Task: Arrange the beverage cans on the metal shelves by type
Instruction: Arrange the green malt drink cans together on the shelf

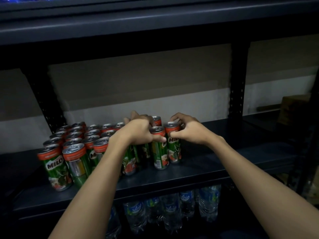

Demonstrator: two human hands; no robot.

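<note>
The Milo cans (72,145) are slim and tall, green-bodied with a red band under a silver top, the white brand name on a dark patch and a red-and-white picture low on the side. They stand upright in a tight block of rows on the dark metal shelf (198,180), filling its left and middle part from the near edge back toward the wall. One near can (77,165) is turned so a silver and yellow panel faces out.

At the right end of the block, the left hand (138,131) reaches over the can tops with fingers curled down around several of them, its thumb pressed on the side of a front can (159,149). Just right of it, the right hand (187,131) grasps the rightmost can (174,144), fingers arched over its rim and thumb on its red band. This can stands touching the front can. One more can top (156,119) shows farther back between the two hands.

Below the shelf, plastic water bottles (170,209) with blue labels stand in a cluster. A perforated upright (237,87) rises at the far right, and a brown box (291,107) sits beyond it.
</note>
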